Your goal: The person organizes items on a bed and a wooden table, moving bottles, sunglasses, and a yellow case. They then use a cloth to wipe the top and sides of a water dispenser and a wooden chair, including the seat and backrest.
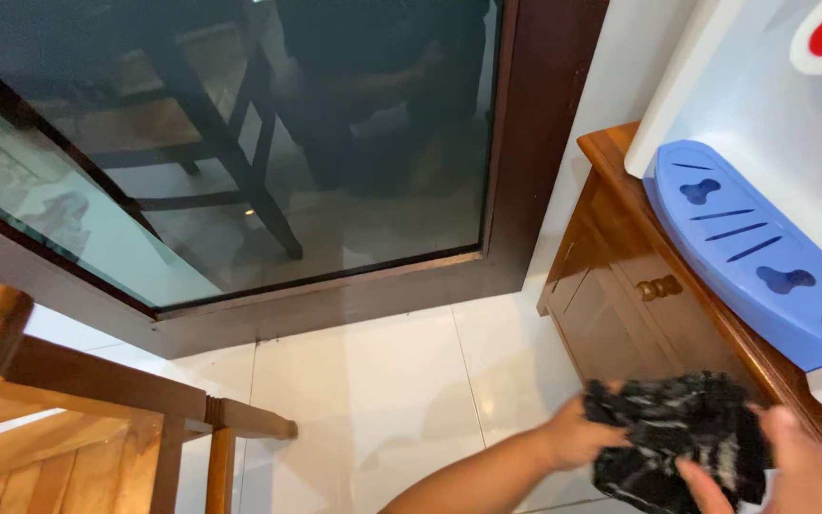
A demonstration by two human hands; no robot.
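Where the white tiled floor (373, 400) meets the wall, a large dark-framed glass door (240, 143) fills the upper left of the view, reflecting a chair; a slatted brown wooden chair (78, 428) stands at the lower left, and a low brown wooden cabinet (620, 305) with a small round knob sits at the right, carrying a white water dispenser with a blue slotted drip tray (763, 257) on its tabletop. Below the cabinet's front edge, over the floor and not resting on anything, a crumpled black cloth flecked with white (682, 443) is held up between both hands. The left hand (577, 438) has its grip closed on the cloth's left side, fingers tucked into the folds; the right hand (801, 466) has its grip wrapped around the right side, thumb pressed across the front. The cloth looks soft, light and limp, likely to sag wherever it is unsupported, so a bunched edge or a gathered fold seems the surest place to hold. Its surface is wrinkled, marbled and matte.
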